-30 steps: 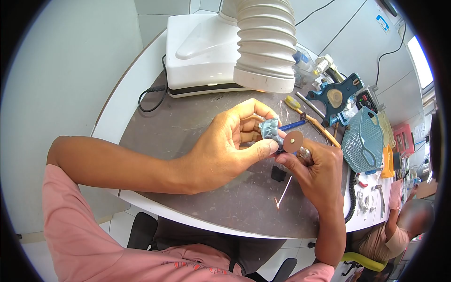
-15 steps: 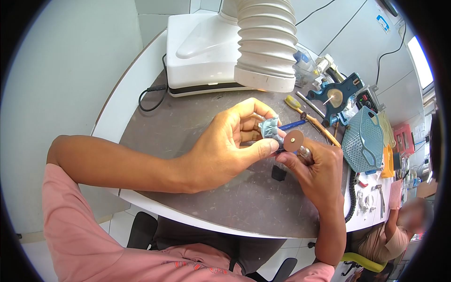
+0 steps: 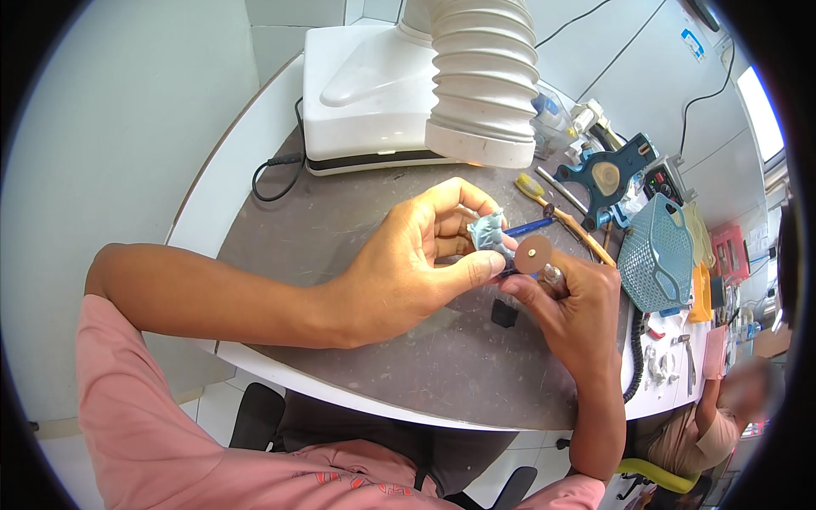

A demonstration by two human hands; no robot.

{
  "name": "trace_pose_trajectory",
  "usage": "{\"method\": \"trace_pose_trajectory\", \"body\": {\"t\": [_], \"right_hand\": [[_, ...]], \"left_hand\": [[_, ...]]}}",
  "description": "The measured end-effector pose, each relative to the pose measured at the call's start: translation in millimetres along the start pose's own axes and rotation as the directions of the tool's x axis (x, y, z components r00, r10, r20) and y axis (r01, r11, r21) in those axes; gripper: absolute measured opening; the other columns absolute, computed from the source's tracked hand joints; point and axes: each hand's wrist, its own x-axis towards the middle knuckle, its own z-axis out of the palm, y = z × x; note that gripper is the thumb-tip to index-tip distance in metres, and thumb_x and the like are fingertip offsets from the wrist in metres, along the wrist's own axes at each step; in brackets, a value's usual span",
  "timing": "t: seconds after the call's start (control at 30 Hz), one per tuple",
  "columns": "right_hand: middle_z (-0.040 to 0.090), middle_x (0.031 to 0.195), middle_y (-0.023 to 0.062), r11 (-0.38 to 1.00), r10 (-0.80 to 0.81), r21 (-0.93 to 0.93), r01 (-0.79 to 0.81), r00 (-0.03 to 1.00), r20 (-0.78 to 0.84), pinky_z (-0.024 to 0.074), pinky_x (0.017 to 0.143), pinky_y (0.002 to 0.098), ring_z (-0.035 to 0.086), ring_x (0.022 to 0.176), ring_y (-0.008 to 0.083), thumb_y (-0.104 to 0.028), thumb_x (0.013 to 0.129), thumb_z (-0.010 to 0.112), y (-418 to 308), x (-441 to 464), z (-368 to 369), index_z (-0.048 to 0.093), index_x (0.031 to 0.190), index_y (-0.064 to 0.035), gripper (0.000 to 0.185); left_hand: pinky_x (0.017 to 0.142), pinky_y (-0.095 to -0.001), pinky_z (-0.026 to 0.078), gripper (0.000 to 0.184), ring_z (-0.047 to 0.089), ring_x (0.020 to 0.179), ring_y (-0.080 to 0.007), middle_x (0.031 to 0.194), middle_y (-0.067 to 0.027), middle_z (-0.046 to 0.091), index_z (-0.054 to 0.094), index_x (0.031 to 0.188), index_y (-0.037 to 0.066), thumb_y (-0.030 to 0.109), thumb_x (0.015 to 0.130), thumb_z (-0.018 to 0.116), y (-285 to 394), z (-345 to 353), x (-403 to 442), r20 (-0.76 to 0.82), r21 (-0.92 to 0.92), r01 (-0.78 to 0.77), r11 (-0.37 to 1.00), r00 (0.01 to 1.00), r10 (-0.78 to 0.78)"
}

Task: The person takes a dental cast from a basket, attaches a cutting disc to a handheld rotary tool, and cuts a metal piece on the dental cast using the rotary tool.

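Observation:
Between its thumb and fingers, my left hand holds a small light-blue piece with an uneven outline. My right hand is wrapped round a metal handpiece that carries a round brown disc. The disc sits just right of the blue piece; whether they touch is hard to tell. Both thumbs are close together. Behind the fingers lies a blue pen-like stick. A small black square rests on the grey worktop below the hands.
A white ribbed hose hangs above the hands, beside a white machine. To the right are a yellow brush, a wooden-handled tool, a dark-blue metal device and a blue basket. Another person sits at far right.
Both hands keep nearly the same position and grip. The bright streaks seen earlier below the disc and over the blue device no longer show.

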Motion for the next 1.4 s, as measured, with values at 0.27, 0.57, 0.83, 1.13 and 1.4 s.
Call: {"method": "trace_pose_trajectory", "body": {"t": [0.27, 0.57, 0.83, 1.13, 1.4], "right_hand": [[0.047, 0.046, 0.0069, 1.000, -0.031, 0.000, 0.031, 0.999, -0.017, 0.0337, 0.042, 0.0329, 0.043, 0.040, 0.0194, -0.039, 0.075, 0.083, 2.4, -0.5, 2.0, 0.053, 0.060, -0.0051, 0.048], [0.042, 0.044, 0.0060, 1.000, 0.027, -0.014, -0.027, 0.999, -0.026, 0.0307, 0.041, 0.0326, 0.040, 0.039, 0.0174, -0.040, 0.076, 0.083, -0.3, -0.4, -1.6, 0.050, 0.057, -0.0055, 0.051], [0.045, 0.047, 0.0077, 0.999, -0.005, -0.042, 0.004, 1.000, -0.018, 0.0330, 0.042, 0.0348, 0.042, 0.040, 0.0205, -0.033, 0.078, 0.082, 0.6, -0.9, -0.3, 0.052, 0.059, -0.0049, 0.046], [0.048, 0.050, 0.0092, 1.000, 0.022, -0.017, -0.022, 1.000, 0.007, 0.0347, 0.044, 0.0360, 0.045, 0.042, 0.0221, -0.027, 0.079, 0.080, 1.4, -1.7, 0.0, 0.053, 0.060, -0.0040, 0.041], [0.049, 0.051, 0.0096, 1.000, 0.001, -0.016, -0.001, 1.000, 0.005, 0.0348, 0.045, 0.0362, 0.045, 0.042, 0.0224, -0.026, 0.079, 0.080, 2.0, -1.5, 0.3, 0.052, 0.060, -0.0038, 0.041]], "left_hand": [[0.097, -0.0322, 0.053, 0.033, 0.060, 0.110, -0.0150, 0.118, -0.0101, 0.058, 0.046, 0.119, 0.003, 0.007, 0.093, 0.064, -1.8, -0.6, 0.3, 0.005, -0.009, -0.006, 1.000, 1.000, 0.006], [0.097, -0.0306, 0.053, 0.033, 0.060, 0.110, -0.0145, 0.120, -0.0114, 0.060, 0.045, 0.118, 0.002, 0.006, 0.093, 0.064, 0.4, -0.4, 0.0, -0.022, -0.006, 0.023, 1.000, 1.000, -0.023], [0.097, -0.0296, 0.052, 0.033, 0.058, 0.113, -0.0152, 0.122, -0.0126, 0.058, 0.044, 0.116, 0.002, 0.001, 0.090, 0.065, -2.1, -1.9, 1.1, 0.006, -0.012, -0.008, 1.000, 1.000, 0.008], [0.097, -0.0296, 0.052, 0.032, 0.056, 0.115, -0.0148, 0.122, -0.0128, 0.056, 0.044, 0.116, 0.002, -0.002, 0.091, 0.063, 0.2, -0.1, -0.6, 0.011, -0.035, -0.022, 0.999, 1.000, 0.023], [0.094, -0.0268, 0.052, 0.031, 0.056, 0.113, -0.0126, 0.120, -0.0092, 0.057, 0.045, 0.115, 0.003, -0.001, 0.091, 0.063, 0.1, 0.1, -0.4, 0.013, -0.010, -0.042, 0.999, 0.999, 0.042]]}}
